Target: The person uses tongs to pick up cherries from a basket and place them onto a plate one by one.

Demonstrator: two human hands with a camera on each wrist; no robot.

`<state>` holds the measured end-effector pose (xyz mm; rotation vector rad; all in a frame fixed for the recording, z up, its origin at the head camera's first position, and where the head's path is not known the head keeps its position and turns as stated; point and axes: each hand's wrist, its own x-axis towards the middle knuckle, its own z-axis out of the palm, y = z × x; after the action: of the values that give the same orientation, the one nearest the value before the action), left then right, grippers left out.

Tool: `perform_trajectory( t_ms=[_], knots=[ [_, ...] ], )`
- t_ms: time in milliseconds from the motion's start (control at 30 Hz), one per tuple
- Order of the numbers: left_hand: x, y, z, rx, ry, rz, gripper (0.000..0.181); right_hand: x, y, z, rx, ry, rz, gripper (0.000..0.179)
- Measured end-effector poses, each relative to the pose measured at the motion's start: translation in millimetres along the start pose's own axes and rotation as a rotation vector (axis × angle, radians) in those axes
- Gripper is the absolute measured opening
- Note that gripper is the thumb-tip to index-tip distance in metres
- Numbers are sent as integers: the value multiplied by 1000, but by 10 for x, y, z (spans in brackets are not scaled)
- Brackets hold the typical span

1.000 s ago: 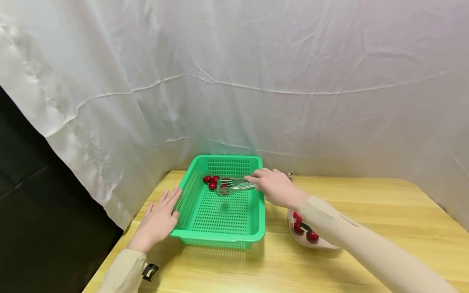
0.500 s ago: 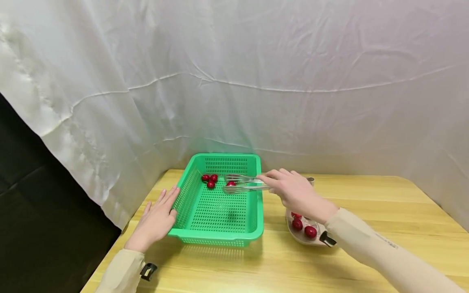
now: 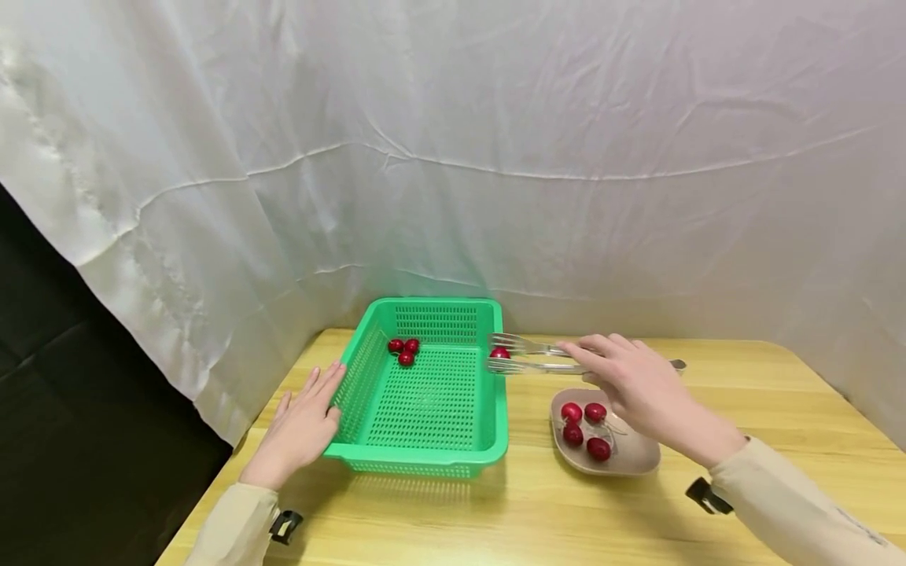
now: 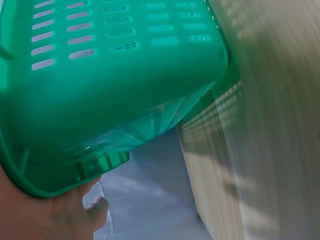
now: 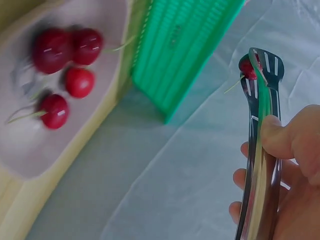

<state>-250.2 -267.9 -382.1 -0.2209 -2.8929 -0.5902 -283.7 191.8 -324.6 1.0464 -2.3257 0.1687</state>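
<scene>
Metal tongs (image 3: 545,368) with slotted ends are gripped by my right hand (image 3: 633,385). Between their ends is a red cherry (image 5: 247,69) with a thin stem, over the right rim of a green plastic basket (image 3: 425,454) in the head view. Three cherries (image 3: 406,358) lie together inside the basket toward its back left. My left hand (image 3: 300,428) rests at the basket's left rim, fingers extended; the left wrist view shows it right at the rim. Below my right hand stands a pale pinkish dish (image 3: 640,457) holding several stemmed cherries (image 3: 598,449).
The basket and the dish stand side by side on a light wooden table (image 3: 538,511). A pale, wrinkled cloth (image 3: 495,173) hangs behind the table. Dark fabric (image 3: 85,409) is at the far left.
My right hand has moved right with the tongs and the cherry, from over the basket's inside to its right rim. More of the dish now shows. My left hand stays put.
</scene>
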Motion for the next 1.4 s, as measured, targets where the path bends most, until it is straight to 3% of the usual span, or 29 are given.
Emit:
perform_trajectory(
  t_ms=[367,867,1167,1400],
  knots=[
    [-8,-15,-11,12,-7,-7,63,-581,208,-58,-43,-25,102,67],
    [7,-9,-3,0,-4,1,63,-1176,340,95,-55,-65,190,56],
    [5,-11,0,-2,-6,-3,63,-1326,376,167,-57,-72,180,59],
    [9,-15,9,-8,-3,-5,63,-1219,335,143,-44,-55,186,63]
  ],
)
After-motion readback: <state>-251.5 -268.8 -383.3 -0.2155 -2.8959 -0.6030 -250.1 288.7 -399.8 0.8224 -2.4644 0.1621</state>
